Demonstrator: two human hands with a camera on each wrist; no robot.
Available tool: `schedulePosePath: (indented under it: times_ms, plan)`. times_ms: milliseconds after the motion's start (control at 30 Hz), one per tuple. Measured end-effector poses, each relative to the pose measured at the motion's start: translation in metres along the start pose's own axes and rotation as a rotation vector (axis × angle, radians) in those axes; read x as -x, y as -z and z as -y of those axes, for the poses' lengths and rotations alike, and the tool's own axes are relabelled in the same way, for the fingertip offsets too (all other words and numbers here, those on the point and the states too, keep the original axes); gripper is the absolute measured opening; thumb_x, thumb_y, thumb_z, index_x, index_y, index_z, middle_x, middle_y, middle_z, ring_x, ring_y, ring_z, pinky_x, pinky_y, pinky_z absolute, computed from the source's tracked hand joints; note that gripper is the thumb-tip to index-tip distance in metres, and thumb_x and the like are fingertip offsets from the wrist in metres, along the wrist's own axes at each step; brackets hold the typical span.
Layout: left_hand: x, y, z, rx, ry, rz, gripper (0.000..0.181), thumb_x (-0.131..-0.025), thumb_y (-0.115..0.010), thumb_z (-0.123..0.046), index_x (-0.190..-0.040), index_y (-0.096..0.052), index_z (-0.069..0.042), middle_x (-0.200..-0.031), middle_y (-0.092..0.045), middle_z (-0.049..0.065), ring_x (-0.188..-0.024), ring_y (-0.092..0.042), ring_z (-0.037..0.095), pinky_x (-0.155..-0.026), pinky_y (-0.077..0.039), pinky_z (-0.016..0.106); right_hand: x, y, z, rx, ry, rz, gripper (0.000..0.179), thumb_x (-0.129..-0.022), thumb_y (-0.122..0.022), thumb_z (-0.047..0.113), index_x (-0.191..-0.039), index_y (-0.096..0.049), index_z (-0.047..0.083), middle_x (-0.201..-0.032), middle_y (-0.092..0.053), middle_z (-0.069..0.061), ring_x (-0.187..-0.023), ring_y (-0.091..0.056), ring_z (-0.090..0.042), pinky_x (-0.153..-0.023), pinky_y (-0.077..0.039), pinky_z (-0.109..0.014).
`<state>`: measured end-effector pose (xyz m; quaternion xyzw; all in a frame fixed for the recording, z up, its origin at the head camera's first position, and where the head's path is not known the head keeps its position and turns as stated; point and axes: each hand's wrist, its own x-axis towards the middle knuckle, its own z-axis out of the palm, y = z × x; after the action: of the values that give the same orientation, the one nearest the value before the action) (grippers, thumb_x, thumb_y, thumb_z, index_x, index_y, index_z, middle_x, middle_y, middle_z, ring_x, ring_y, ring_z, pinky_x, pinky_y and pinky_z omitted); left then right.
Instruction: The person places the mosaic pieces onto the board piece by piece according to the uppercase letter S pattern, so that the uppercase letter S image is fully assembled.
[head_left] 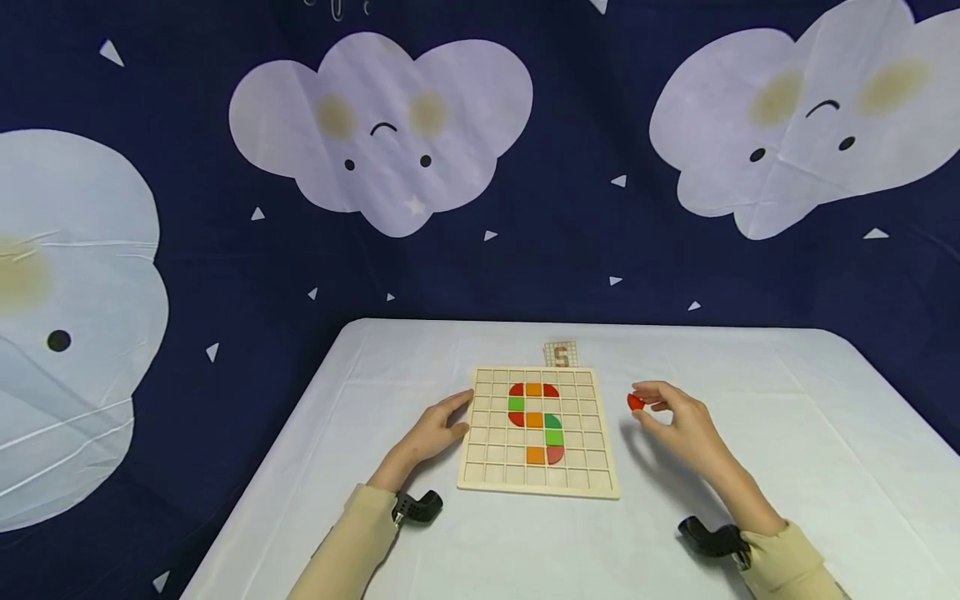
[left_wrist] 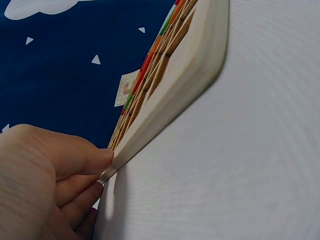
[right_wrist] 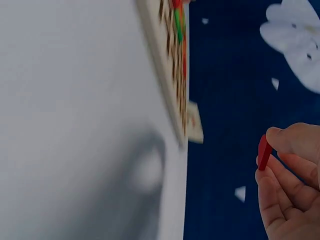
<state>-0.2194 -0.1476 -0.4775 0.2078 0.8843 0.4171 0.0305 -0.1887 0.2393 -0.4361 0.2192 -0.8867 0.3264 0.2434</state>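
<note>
A square wooden grid board (head_left: 491, 475) lies on the table, with red, orange and green tiles set in its cells in an S-like shape. My left hand (head_left: 431, 432) rests against the board's left edge, thumb and index finger apart; in the left wrist view, the left hand (left_wrist: 55, 175) touches the board's rim (left_wrist: 165, 107). To the right of the board, my right hand (head_left: 686, 425) pinches a small red tile (head_left: 636, 402) between thumb and fingers, raised off the table. The right wrist view shows this red tile (right_wrist: 264, 152) edge-on at the fingertips.
Just behind the board lies a small pattern card (head_left: 561, 354) showing an S on a grid. A white cloth covers the table (head_left: 825, 417). Behind it hangs a dark blue backdrop (head_left: 570, 267) with cloud faces. Black wrist cameras (head_left: 420, 507) sit at both cuffs.
</note>
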Motion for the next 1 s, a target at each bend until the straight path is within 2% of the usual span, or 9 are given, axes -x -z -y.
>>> schedulePosePath:
  times_ms: [267, 600, 767, 1000]
  plan:
    - [0.001, -0.002, 0.002, -0.004, -0.003, 0.004, 0.057, -0.090, -0.057, -0.003, -0.143, -0.036, 0.002, -0.146, -0.037, 0.017, -0.136, -0.030, 0.030, -0.111, -0.025, 0.043, -0.021, -0.036, 0.031, -0.121, 0.020, 0.099, 0.037, -0.078, -0.073, 0.000, -0.114, -0.060, 0.001, -0.103, -0.067, -0.008, -0.087, -0.063, -0.022, -0.073, -0.054, -0.036]
    - [-0.002, 0.001, 0.000, -0.004, 0.010, 0.008, 0.057, -0.090, -0.057, -0.003, -0.143, -0.036, 0.002, -0.146, -0.036, 0.016, -0.136, -0.029, 0.029, -0.111, -0.025, 0.042, -0.033, -0.066, 0.058, -0.255, 0.027, 0.201, 0.037, -0.084, -0.070, 0.006, -0.119, -0.059, 0.002, -0.110, -0.064, -0.007, -0.094, -0.061, -0.020, -0.077, -0.053, -0.035]
    - [-0.002, 0.001, 0.000, -0.006, 0.002, 0.011, 0.057, -0.090, -0.057, -0.003, -0.143, -0.036, 0.002, -0.146, -0.036, 0.016, -0.136, -0.030, 0.029, -0.111, -0.025, 0.042, -0.036, -0.076, 0.069, -0.280, 0.041, 0.217, 0.036, -0.082, -0.071, 0.003, -0.117, -0.059, 0.003, -0.108, -0.065, -0.007, -0.094, -0.062, -0.020, -0.077, -0.053, -0.033]
    - [-0.002, 0.000, 0.000, -0.012, 0.016, 0.006, 0.058, -0.089, -0.057, -0.003, -0.143, -0.037, 0.002, -0.146, -0.037, 0.016, -0.136, -0.031, 0.029, -0.111, -0.025, 0.041, -0.032, -0.089, 0.080, -0.314, 0.034, 0.271, 0.036, -0.083, -0.071, 0.006, -0.117, -0.059, 0.000, -0.108, -0.065, -0.008, -0.090, -0.062, -0.021, -0.076, -0.054, -0.039]
